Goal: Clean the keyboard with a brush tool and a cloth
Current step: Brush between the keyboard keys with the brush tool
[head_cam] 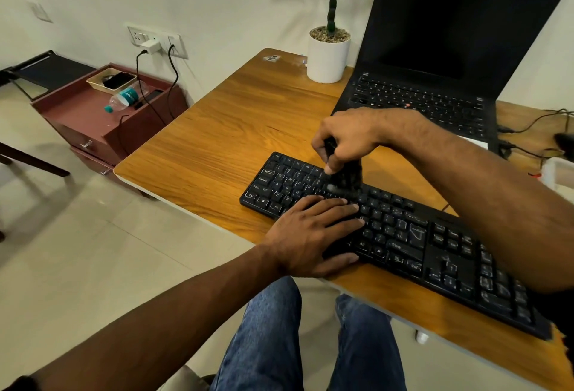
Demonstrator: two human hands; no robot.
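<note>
— Two hands on the job: my left hand (pixel 310 232) lies flat, fingers straight and close together, pressing on the lower-left keys of the black keyboard (pixel 403 235). My right hand (pixel 348 136) is just beyond it, fingers curled round a dark brush (pixel 346 175).

— Where does the brush touch?

— Its bristles meet the upper key rows just past my left fingertips. They are blurred, so I cannot tell more.

— And the surface under it all?

— A wooden desk (pixel 233 130) with an orange-brown grain and a pale edge. The keyboard sits slanted near the edge closest to me. Beyond my right hand stands an open black laptop (pixel 450 49), screen dark. To the left of that hand, farther back, is a white pot (pixel 327 58) with pebbles and a green stem.

— What about the room?

— Pale floor tiles (pixel 93 251) out to the left of my left hand. Farther off that way, by the white wall, is a reddish-brown cabinet (pixel 93 123) with a plastic bottle (pixel 124 97) lying on its top and a small tray (pixel 110 80). A wall socket (pixel 155 40) above it has a white charger and black cables plugged in. More cables lie on the desk to the right of my right forearm. My jeans (pixel 279 338) show below the desk edge.
</note>
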